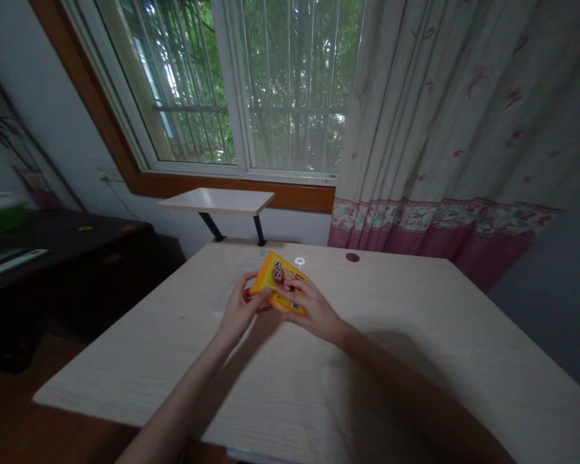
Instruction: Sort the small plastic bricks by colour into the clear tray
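Observation:
A flat yellow-orange packet (272, 276) with printed pictures is held tilted above the middle of the table. My left hand (241, 303) grips its left lower side, thumb on the front and fingers behind. Across the printed face lie the fingers of my right hand (314, 309), with the thumb along the lower edge, so part of the print is hidden. Whether the packet is a box or a bag I cannot tell. Behind my left hand, a clear flat plastic sheet or tray (227, 287) rests on the table.
The pale wooden table (164, 361) reaches toward the window. A small raised shelf (217, 201) on black legs stands at its back left edge. Near the back are a small white ring (299, 261) and a round cable hole (352, 257). A dark desk (77, 251) stands left; a curtain (444, 161) hangs right.

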`<state>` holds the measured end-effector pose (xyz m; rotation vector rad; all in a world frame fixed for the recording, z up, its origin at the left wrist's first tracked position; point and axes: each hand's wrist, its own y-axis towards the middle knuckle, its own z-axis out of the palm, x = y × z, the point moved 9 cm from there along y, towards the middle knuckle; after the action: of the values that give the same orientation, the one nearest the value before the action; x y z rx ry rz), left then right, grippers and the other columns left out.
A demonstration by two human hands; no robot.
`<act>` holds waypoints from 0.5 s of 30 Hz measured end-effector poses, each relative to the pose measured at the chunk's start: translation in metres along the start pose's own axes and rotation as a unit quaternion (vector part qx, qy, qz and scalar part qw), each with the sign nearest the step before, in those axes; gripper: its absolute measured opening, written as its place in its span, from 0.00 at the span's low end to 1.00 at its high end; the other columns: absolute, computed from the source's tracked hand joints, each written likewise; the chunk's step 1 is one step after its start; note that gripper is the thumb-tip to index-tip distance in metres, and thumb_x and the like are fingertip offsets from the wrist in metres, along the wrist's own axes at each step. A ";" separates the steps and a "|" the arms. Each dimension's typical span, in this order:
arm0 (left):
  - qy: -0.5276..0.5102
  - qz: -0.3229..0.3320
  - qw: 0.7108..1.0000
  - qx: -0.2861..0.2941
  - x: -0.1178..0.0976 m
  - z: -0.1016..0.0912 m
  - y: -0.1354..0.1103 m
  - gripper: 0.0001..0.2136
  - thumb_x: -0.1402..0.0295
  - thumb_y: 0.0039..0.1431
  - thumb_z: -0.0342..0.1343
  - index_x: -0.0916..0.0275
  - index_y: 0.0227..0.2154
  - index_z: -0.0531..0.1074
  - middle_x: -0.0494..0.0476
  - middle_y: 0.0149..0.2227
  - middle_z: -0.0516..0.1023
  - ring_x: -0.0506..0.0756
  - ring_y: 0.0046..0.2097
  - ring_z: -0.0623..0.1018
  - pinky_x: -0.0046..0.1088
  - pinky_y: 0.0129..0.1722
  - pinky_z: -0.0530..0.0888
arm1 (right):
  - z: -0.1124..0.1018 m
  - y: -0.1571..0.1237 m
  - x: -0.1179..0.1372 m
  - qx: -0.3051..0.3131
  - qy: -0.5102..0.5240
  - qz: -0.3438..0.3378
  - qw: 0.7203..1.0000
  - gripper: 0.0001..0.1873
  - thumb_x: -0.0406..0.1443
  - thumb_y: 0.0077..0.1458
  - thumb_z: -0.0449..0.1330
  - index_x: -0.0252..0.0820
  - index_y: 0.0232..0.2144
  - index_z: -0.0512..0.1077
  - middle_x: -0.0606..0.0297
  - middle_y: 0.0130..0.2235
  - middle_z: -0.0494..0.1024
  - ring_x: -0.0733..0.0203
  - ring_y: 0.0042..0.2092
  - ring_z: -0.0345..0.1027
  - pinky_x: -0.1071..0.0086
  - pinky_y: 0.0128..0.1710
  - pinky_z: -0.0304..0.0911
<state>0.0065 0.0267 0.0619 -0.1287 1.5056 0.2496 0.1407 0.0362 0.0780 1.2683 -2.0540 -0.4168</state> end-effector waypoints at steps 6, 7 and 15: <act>0.002 -0.039 0.996 -0.082 0.014 -0.070 -0.015 0.32 0.64 0.41 0.60 0.60 0.51 0.57 0.49 0.26 0.74 0.51 0.24 0.75 0.27 0.25 0.75 | 0.013 -0.016 0.015 0.103 -0.028 -0.029 0.994 0.29 0.47 0.55 0.52 0.46 0.57 0.54 0.59 0.58 0.56 0.56 0.58 0.46 0.59 0.57 0.46; -0.001 -0.049 0.994 -0.100 0.017 -0.088 -0.019 0.33 0.65 0.40 0.60 0.59 0.52 0.56 0.49 0.26 0.75 0.51 0.24 0.75 0.27 0.24 0.74 | 0.012 -0.021 0.009 0.111 -0.024 -0.021 0.993 0.28 0.46 0.56 0.52 0.45 0.57 0.55 0.58 0.57 0.57 0.57 0.58 0.47 0.59 0.56 0.47; 0.040 -0.193 0.959 -0.204 0.061 -0.216 -0.063 0.23 0.65 0.40 0.57 0.59 0.43 0.64 0.55 0.28 0.76 0.57 0.26 0.76 0.29 0.21 0.74 | 0.019 -0.061 -0.067 0.157 -0.018 0.078 0.984 0.26 0.42 0.54 0.53 0.41 0.54 0.58 0.54 0.55 0.60 0.57 0.57 0.51 0.62 0.55 0.49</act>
<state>-0.1852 -0.0804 -0.0169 -0.7621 1.4581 0.2376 0.1881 0.0641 0.0036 1.2715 -2.2959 -0.0443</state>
